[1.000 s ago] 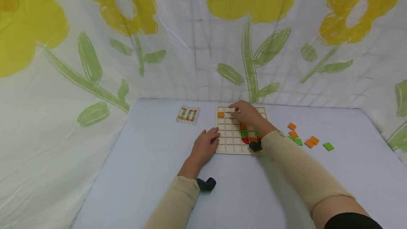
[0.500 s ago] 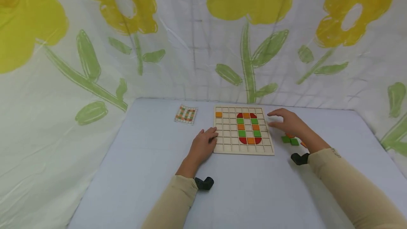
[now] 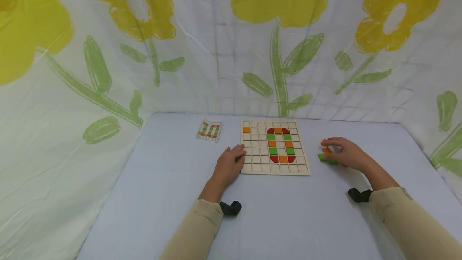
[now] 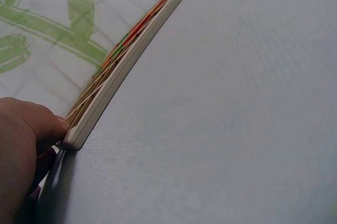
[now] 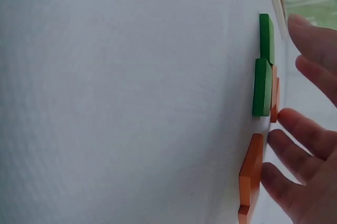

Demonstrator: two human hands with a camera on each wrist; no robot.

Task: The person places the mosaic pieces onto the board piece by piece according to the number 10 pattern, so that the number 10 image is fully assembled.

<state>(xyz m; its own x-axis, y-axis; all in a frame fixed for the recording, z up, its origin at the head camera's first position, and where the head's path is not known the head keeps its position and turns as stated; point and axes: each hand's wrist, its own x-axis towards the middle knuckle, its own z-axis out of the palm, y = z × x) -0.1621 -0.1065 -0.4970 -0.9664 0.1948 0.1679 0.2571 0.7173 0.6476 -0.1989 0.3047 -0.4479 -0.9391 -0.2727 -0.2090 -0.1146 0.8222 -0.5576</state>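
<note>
In the head view, a square wooden grid board (image 3: 256, 167) lies on the table. Red, orange and green tiles form an oval ring (image 3: 272, 144) on its right half, and one orange tile (image 3: 246, 130) sits near the top left corner. My left hand (image 3: 229, 165) rests against the board's left edge; a digit touches the rim in the left wrist view. To the right of the board, my right hand (image 3: 349, 154) is over loose orange tiles (image 3: 324, 142) and green tiles (image 3: 321, 157). Its fingers are spread beside the tiles in the right wrist view, partly hiding them from above.
A small pattern card (image 3: 209, 131) with a coloured grid lies left of the board. The white table (image 3: 173, 171) meets a flower-print curtain (image 3: 202, 79) at its far edge. Dark wrist cameras (image 3: 231, 208) project from both wrists.
My right hand has moved from above the board rightward to the loose tiles, and lowered over them, leaving the ring in view. My left hand has stayed at the board's left edge.
</note>
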